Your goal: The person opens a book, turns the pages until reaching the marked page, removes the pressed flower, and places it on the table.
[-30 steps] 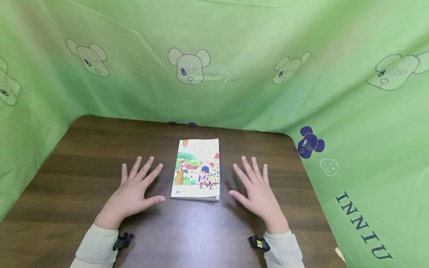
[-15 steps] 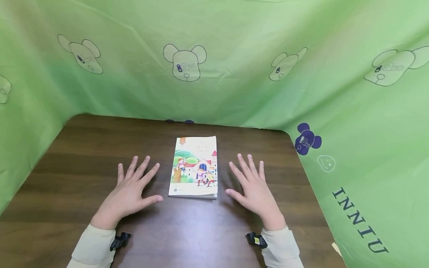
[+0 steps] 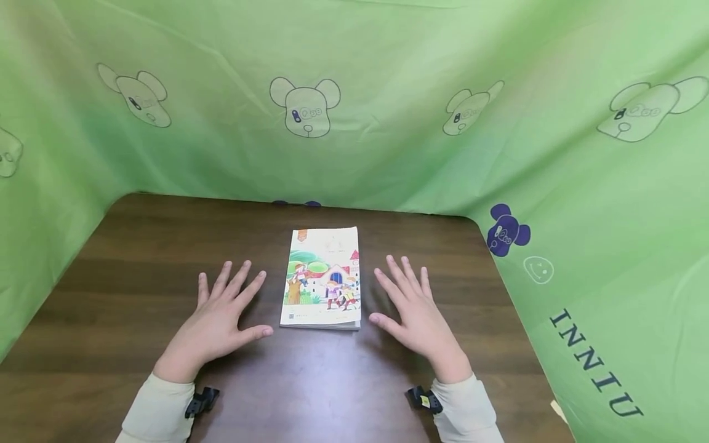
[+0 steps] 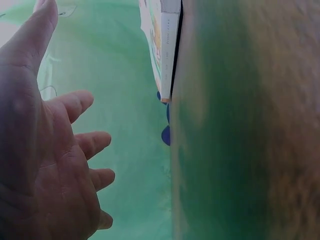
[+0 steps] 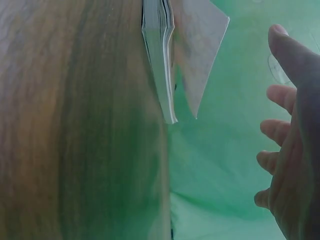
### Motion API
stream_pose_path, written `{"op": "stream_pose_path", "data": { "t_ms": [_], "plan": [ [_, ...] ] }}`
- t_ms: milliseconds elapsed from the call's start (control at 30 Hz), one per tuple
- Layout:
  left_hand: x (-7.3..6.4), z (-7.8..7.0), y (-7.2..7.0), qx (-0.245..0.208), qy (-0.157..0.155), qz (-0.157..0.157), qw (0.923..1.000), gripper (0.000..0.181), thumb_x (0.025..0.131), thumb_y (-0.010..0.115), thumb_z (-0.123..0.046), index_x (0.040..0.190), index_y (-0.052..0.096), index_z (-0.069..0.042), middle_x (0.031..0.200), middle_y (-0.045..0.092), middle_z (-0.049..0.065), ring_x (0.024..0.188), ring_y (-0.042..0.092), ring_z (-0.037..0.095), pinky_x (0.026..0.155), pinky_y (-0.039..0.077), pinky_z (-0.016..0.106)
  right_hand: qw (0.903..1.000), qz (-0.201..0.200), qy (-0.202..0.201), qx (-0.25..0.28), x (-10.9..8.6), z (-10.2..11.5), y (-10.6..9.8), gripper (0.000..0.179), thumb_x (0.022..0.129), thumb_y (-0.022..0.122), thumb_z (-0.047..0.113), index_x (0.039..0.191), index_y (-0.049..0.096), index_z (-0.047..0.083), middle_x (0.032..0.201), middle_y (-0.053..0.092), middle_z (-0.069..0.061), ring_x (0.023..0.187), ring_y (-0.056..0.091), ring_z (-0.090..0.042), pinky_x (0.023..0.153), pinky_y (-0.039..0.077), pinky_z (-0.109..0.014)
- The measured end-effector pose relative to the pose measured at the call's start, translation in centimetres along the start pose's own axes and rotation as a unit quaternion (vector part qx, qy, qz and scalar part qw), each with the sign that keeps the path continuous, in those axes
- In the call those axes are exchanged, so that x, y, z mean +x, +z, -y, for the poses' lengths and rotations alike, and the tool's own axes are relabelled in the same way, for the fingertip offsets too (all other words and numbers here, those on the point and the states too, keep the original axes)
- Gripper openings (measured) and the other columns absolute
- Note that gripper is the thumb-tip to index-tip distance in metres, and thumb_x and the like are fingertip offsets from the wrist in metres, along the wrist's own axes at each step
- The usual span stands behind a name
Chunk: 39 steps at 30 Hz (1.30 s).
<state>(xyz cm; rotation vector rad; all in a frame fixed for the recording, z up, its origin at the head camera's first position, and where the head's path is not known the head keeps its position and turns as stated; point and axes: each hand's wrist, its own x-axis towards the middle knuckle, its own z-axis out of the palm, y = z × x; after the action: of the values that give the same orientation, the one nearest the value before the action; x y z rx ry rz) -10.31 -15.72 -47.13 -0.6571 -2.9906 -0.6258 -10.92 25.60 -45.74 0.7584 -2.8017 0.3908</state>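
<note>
A paperback book point(image 3: 321, 277) with an illustrated cover of children and a castle-like house lies flat on the table, cover up. To its left my left hand point(image 3: 216, 326) is held with fingers spread, its thumb pointing at the book's lower left corner. My right hand point(image 3: 418, 317) mirrors it on the other side, thumb tip close to the book's right edge. Neither hand holds anything. The left wrist view shows the book's spine point(image 4: 170, 55) beyond the raised palm. In the right wrist view the front cover point(image 5: 202, 55) stands slightly lifted off the page block point(image 5: 160, 55).
The dark wooden table point(image 3: 332, 381) has rounded far corners. Green cloth point(image 3: 388, 160) printed with bear heads hangs behind it and along both sides. Each wrist carries a black strap mount point(image 3: 202, 402) at the sleeve.
My right hand has drifted a little left, nearer the book. The left hand stays nearly still, and the head view has shifted slightly.
</note>
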Motion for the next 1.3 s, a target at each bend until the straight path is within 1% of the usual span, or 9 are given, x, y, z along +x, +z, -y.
{"op": "stream_pose_path", "data": {
  "t_ms": [133, 267, 367, 567, 633, 833, 967, 1100, 1300],
  "plan": [
    [0.0, -0.5, -0.2, -0.002, -0.001, 0.003, 1.0, 0.101, 0.085, 0.066, -0.073, 0.164, 0.025, -0.026, 0.173, 0.009, 0.01, 0.158, -0.003, 0.044, 0.115, -0.008, 0.076, 1.0, 0.001, -0.002, 0.001, 0.1, 0.2, -0.2, 0.086, 0.093, 0.062, 0.063, 0.163, 0.028, 0.026, 0.173, 0.014, -0.006, 0.159, 0.007, -0.038, 0.124, -0.009, -0.059],
    [0.0, -0.9, -0.5, 0.003, -0.001, 0.002, 1.0, 0.1, 0.085, 0.068, -0.071, 0.164, 0.028, -0.025, 0.172, 0.012, 0.011, 0.157, -0.001, 0.044, 0.115, -0.005, 0.077, 1.0, 0.006, -0.005, -0.001, 0.2, 0.5, -0.3, 0.086, 0.094, 0.062, 0.063, 0.163, 0.028, 0.027, 0.173, 0.013, -0.006, 0.159, 0.004, -0.034, 0.124, -0.009, -0.06],
    [0.3, -1.1, -0.5, 0.007, 0.004, 0.002, 1.0, 0.099, 0.085, 0.066, -0.073, 0.164, 0.028, -0.025, 0.172, 0.015, 0.012, 0.157, 0.0, 0.045, 0.115, -0.004, 0.077, 0.9999, 0.01, -0.008, -0.002, 0.3, 0.7, -0.2, 0.086, 0.094, 0.061, 0.063, 0.164, 0.027, 0.028, 0.173, 0.012, -0.003, 0.16, 0.002, -0.032, 0.124, -0.009, -0.06],
    [0.5, -1.8, 0.0, 0.0, 0.01, 0.001, 0.9999, 0.096, 0.086, 0.066, -0.071, 0.163, 0.031, -0.024, 0.171, 0.018, 0.013, 0.157, 0.002, 0.044, 0.115, -0.003, 0.077, 0.9997, 0.013, -0.022, 0.003, 0.8, 1.6, 0.3, 0.085, 0.095, 0.058, 0.066, 0.163, 0.029, 0.026, 0.173, 0.014, -0.004, 0.159, 0.008, -0.035, 0.124, -0.009, -0.06],
    [0.5, -2.1, 0.2, -0.002, 0.011, -0.003, 0.9999, 0.096, 0.086, 0.067, -0.07, 0.162, 0.032, -0.024, 0.171, 0.019, 0.012, 0.157, 0.003, 0.044, 0.115, -0.001, 0.077, 0.9994, 0.014, -0.031, 0.004, 1.1, 2.0, 0.6, 0.084, 0.095, 0.058, 0.066, 0.162, 0.032, 0.025, 0.172, 0.017, -0.005, 0.158, 0.011, -0.037, 0.124, -0.008, -0.061],
    [1.0, -3.1, 1.1, -0.003, 0.015, -0.01, 0.9998, 0.097, 0.087, 0.062, -0.075, 0.162, 0.032, -0.023, 0.172, 0.017, 0.009, 0.158, 0.005, 0.043, 0.116, 0.0, 0.076, 0.9984, 0.021, -0.053, 0.003, 2.0, 3.2, 1.2, 0.084, 0.093, 0.059, 0.068, 0.161, 0.036, 0.023, 0.171, 0.021, -0.006, 0.158, 0.013, -0.036, 0.123, -0.001, -0.065],
    [1.5, -3.9, 1.2, -0.004, 0.014, -0.015, 0.9998, 0.096, 0.086, 0.064, -0.074, 0.161, 0.036, -0.021, 0.171, 0.02, 0.01, 0.157, 0.01, 0.044, 0.117, 0.005, 0.076, 0.9975, 0.023, -0.066, 0.008, 2.4, 3.9, 1.5, 0.081, 0.094, 0.059, 0.067, 0.159, 0.04, 0.022, 0.17, 0.026, -0.006, 0.158, 0.017, -0.037, 0.122, 0.005, -0.067],
    [2.0, -4.7, 1.2, -0.003, 0.011, -0.016, 0.9998, 0.095, 0.085, 0.064, -0.075, 0.159, 0.04, -0.02, 0.17, 0.023, 0.01, 0.156, 0.014, 0.044, 0.117, 0.009, 0.075, 0.9971, 0.029, -0.066, 0.026, 2.6, 4.2, 1.8, 0.079, 0.094, 0.06, 0.065, 0.158, 0.041, 0.023, 0.169, 0.028, -0.004, 0.157, 0.019, -0.036, 0.123, 0.004, -0.065],
    [2.7, -5.6, 1.7, -0.004, 0.013, -0.012, 0.9998, 0.094, 0.085, 0.065, -0.074, 0.159, 0.04, -0.022, 0.169, 0.026, 0.01, 0.156, 0.016, 0.043, 0.118, 0.012, 0.074, 0.9971, 0.041, -0.052, 0.037, 2.8, 4.3, 2.0, 0.078, 0.092, 0.068, 0.059, 0.158, 0.042, 0.025, 0.168, 0.03, -0.003, 0.157, 0.021, -0.034, 0.124, 0.005, -0.064]
  ]
}}
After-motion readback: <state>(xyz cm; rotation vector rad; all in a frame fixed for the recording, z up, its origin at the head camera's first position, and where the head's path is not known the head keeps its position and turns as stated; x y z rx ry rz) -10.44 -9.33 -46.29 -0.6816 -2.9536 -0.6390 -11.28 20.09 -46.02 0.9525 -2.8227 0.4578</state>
